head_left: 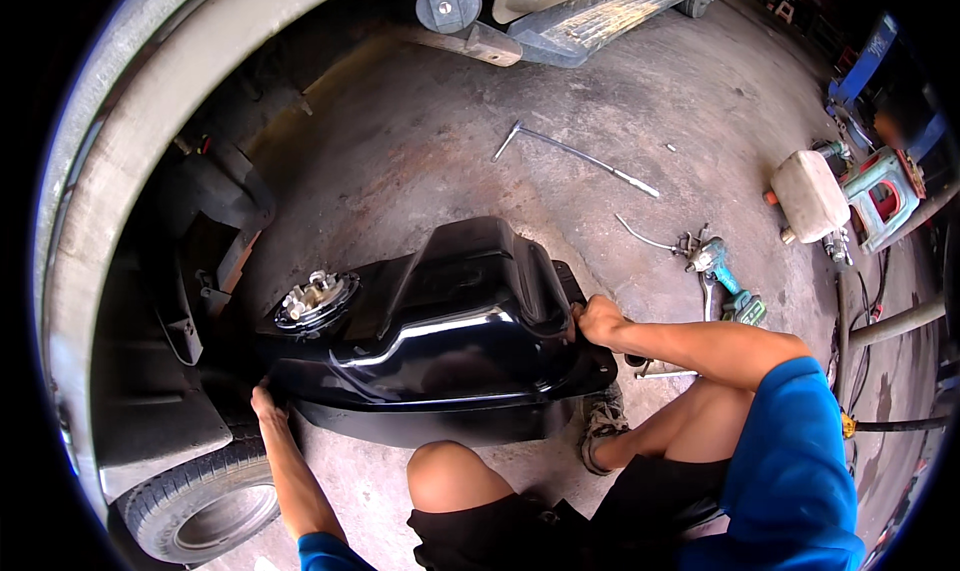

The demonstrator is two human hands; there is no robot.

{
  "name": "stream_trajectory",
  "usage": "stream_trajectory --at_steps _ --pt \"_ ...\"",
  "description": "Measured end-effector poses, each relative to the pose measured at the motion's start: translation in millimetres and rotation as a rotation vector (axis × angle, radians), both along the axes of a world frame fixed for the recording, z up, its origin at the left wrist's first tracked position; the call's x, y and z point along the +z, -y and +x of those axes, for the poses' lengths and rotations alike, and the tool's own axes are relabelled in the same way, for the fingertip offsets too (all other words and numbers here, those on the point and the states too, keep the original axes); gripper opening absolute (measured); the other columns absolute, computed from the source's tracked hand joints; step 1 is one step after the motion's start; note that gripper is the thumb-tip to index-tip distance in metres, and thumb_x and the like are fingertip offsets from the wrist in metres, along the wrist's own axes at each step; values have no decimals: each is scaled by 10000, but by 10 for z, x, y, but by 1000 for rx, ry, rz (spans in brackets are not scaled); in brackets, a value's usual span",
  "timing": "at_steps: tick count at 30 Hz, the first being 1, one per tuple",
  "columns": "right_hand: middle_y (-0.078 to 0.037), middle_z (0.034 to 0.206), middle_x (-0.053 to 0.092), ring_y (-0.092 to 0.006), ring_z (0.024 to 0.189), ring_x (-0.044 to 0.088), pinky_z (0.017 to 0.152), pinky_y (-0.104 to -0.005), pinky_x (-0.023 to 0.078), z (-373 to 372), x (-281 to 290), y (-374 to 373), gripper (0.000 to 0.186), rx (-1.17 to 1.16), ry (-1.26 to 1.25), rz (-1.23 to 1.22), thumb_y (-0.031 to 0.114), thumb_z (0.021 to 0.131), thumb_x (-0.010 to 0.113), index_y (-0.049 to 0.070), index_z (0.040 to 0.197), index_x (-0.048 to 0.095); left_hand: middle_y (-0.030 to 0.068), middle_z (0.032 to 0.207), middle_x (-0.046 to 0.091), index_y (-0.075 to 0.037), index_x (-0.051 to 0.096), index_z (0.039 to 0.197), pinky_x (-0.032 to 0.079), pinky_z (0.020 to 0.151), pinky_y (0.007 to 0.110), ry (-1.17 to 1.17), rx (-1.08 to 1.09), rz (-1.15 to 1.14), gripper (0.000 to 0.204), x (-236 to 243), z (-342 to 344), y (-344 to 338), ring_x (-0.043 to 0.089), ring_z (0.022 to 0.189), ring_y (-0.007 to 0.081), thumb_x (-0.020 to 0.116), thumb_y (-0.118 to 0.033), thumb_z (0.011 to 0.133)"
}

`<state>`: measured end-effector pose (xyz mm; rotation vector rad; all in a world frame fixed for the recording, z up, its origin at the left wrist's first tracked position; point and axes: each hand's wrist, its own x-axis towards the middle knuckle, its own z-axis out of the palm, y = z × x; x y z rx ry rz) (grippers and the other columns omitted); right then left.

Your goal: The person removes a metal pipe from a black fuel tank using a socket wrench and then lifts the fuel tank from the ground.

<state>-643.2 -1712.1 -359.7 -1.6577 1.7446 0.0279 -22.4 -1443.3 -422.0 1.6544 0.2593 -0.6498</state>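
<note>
A glossy black fuel tank (440,341) sits low in front of my knees, its raised hump toward the right. On its left top is a round pump fitting (315,301) with pale plastic parts. My left hand (267,403) is closed on the tank's lower left edge, its fingertips partly hidden in shadow. Round the flange at the right end, my right hand (600,322) is closed, with the fingers curled behind the rim. The tank's underside is hidden.
At left are a tyre (200,501) and a vehicle's body (85,271). A long L-shaped wrench (588,159) lies beyond the tank. Right of it are a teal cordless impact wrench (715,261), a whitish plastic jug (810,196) and a pale green stool (890,201). Another vehicle's step (600,26) juts in behind.
</note>
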Motion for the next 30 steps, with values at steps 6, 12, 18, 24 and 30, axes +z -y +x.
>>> stream_trajectory --at_steps 6,12,18,24,30 --pt "-290 975 680 -405 950 682 813 -451 531 56 -401 255 348 6 -20 -39 252 903 588 -80 878 689 155 1065 683 76 653 1129 574 839 372 86 107 -172 329 -164 -82 -306 673 920 287 598 -110 863" --pt "-146 720 654 -231 676 637 614 -397 501 107 -1242 624 119 -35 132 -31 106 702 734 -7 728 704 166 1154 661 66 656 1153 502 993 374 54 178 -298 319 -209 18 -695 632 1065 298 540 -96 904" --pt "-185 648 627 -228 575 617 514 -421 447 -34 -1591 890 163 204 387 -238 96 768 634 -8 643 648 166 1188 664 27 640 1201 481 1042 438 -66 224 -388 358 -433 -550 -937 637 1077 300 444 -108 934" --pt "-261 924 689 -417 896 684 726 -467 548 376 -527 778 269 129 215 -173 229 864 603 -14 833 717 181 1172 676 35 659 1177 463 1065 475 -89 503 -386 387 -274 -852 -1693 633 1103 316 460 -109 877" --pt "-289 1040 670 -460 1031 636 880 -500 526 564 -236 1210 450 17 167 -237 393 924 578 -33 959 720 139 1168 685 -30 692 1148 465 1044 506 -109 595 -454 339 -147 -1223 -1341 621 1102 288 461 -150 932"
